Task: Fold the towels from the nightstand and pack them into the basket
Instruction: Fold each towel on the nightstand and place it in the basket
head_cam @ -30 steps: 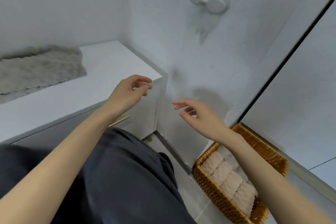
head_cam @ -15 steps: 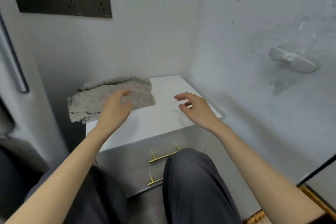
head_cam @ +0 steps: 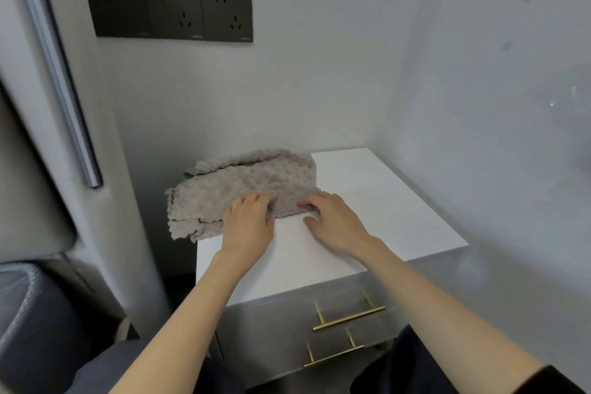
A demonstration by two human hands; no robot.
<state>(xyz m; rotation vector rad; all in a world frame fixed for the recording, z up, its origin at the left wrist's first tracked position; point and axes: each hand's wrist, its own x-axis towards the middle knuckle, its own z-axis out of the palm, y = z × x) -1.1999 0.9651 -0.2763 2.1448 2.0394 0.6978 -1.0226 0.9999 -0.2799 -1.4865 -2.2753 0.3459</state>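
Grey towels (head_cam: 243, 182) piled on the nightstand tabletop (head_cam: 367, 201), left hand (head_cam: 248, 224) and right hand (head_cam: 334, 222) both pinching the near edge. Folding looks barely begun, packing all ahead, basket unseen.

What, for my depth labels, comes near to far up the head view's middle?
Lower handle → upper handle → towels → sockets
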